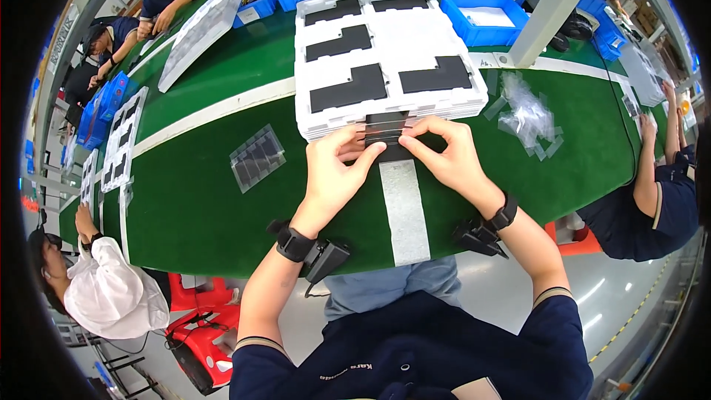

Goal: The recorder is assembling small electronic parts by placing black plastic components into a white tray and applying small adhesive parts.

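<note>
Between my two hands is a black flat piece (389, 152), held at the near edge of a white tray stack; shiny clear bands cross it. My left hand (337, 167) is closed on its left side, thumb and index finger pinched. My right hand (450, 157) pinches the right side the same way. Fingertips hide part of the piece. In the top white tray (389, 41) lie several black L-shaped flat pieces (435, 75). A clear film sheet with rectangular sections (257, 158) lies on the green mat, left of my left hand.
Loose clear film strips (524, 115) lie heaped to the right. Blue bins (485, 18) and a metal post (552, 11) stand beyond the trays. A white panel (206, 30) leans at the far left. A pale strip (405, 215) runs toward me. Co-workers sit around the table.
</note>
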